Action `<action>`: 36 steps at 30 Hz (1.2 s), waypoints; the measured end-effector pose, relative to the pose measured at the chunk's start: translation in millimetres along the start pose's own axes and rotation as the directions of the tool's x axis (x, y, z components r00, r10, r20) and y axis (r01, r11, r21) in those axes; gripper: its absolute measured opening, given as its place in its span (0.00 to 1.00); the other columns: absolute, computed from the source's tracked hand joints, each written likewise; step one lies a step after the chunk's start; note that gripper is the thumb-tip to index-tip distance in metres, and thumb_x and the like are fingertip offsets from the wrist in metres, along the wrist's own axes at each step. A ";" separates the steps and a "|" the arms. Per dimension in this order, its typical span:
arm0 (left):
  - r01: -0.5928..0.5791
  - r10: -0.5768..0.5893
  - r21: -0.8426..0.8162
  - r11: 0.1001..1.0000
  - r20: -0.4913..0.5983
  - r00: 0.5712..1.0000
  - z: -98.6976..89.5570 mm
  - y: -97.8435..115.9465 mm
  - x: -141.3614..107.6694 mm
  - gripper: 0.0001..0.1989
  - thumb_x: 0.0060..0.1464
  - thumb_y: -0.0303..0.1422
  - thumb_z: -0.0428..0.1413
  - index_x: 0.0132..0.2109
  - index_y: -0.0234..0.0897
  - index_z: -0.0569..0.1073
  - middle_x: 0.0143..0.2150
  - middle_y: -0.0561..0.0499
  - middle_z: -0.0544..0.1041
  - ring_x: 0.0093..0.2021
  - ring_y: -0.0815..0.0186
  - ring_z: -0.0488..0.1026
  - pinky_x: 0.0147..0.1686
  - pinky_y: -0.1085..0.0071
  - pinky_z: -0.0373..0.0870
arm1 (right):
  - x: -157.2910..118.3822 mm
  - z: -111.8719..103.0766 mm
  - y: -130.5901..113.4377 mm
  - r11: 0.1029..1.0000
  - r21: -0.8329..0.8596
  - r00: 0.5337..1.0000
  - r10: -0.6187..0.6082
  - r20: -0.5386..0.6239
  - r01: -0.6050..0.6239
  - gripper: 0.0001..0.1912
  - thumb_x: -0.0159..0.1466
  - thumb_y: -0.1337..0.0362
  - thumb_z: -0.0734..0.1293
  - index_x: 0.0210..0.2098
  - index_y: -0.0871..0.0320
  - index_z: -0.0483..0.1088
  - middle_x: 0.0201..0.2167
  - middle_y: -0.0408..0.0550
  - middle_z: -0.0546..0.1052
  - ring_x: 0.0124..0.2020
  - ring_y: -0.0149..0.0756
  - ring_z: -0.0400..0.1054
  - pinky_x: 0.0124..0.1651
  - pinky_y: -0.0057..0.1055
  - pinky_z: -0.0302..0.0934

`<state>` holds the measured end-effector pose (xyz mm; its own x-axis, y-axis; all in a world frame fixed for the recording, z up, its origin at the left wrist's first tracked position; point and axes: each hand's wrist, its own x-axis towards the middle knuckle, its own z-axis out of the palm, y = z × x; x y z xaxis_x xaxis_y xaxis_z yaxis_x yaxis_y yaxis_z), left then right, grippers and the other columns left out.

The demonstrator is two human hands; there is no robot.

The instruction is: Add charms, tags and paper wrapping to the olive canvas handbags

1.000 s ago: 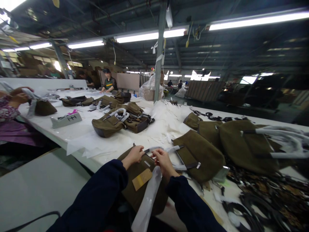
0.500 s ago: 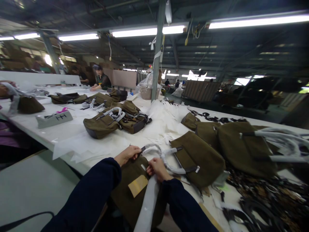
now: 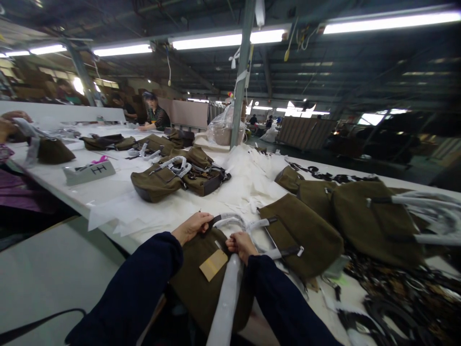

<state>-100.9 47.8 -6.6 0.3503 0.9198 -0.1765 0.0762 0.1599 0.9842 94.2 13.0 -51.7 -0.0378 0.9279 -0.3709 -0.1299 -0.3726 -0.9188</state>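
An olive-green handbag [image 3: 190,269] lies tilted toward me at the table's front edge. My left hand [image 3: 196,227] is closed on its upper left edge, beside the dark end of a wrapped handle [image 3: 230,218]. At the upper right of the same bag, my right hand [image 3: 242,244] has its fingers pinched together on the bag; the exact part they grip is hidden. A tan paper tag [image 3: 213,265] hangs on the bag's front. Below my right hand, a strap in whitish wrapping [image 3: 226,298] runs down over the bag.
Another olive handbag [image 3: 302,235] lies close on the right, with a larger one [image 3: 374,221] beyond. Dark straps and metal hardware [image 3: 396,298] are heaped at lower right. White sheets [image 3: 248,168] are piled mid-table near a post [image 3: 242,81]. Co-workers sit at left and behind.
The view has shifted slightly, so the scene sits a little farther right. Both hands keep their hold on the handbag, with the right fingers a little farther from the tag.
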 end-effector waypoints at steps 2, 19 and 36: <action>0.001 -0.001 -0.002 1.000 0.002 1.000 0.6 1.4 -1.6 0.20 0.45 0.49 0.60 0.28 0.35 0.67 0.16 0.59 0.65 0.17 0.75 0.57 0.20 0.77 0.53 | -2.7 4.2 -5.2 0.997 -0.072 0.999 0.038 -0.013 -0.039 0.15 0.67 0.68 0.61 0.23 0.59 0.61 0.13 0.34 0.64 0.11 0.22 0.56 0.14 0.19 0.51; 0.006 0.018 0.119 0.993 -0.196 0.980 16.2 -2.6 5.1 0.18 0.49 0.44 0.59 0.34 0.30 0.76 0.15 0.57 0.67 0.15 0.74 0.61 0.18 0.78 0.57 | -5.6 31.3 -20.5 0.951 -0.260 0.981 -0.135 0.140 0.168 0.06 0.60 0.66 0.64 0.27 0.56 0.63 0.12 0.35 0.69 0.09 0.25 0.58 0.12 0.20 0.47; -0.192 0.262 0.339 0.921 -0.172 0.950 22.4 -13.5 -26.3 0.16 0.52 0.42 0.55 0.28 0.32 0.76 0.21 0.53 0.72 0.19 0.71 0.66 0.22 0.75 0.60 | -31.8 18.6 -28.9 0.828 -0.379 0.908 -0.346 0.237 0.414 0.08 0.58 0.64 0.65 0.35 0.58 0.73 0.23 0.42 0.73 0.18 0.29 0.65 0.20 0.24 0.57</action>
<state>-90.2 13.4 -15.6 0.1923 0.9770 0.0923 0.3194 -0.1512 0.9355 80.7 -5.4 -10.9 -0.2246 0.9744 0.0127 0.2522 0.0707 -0.9651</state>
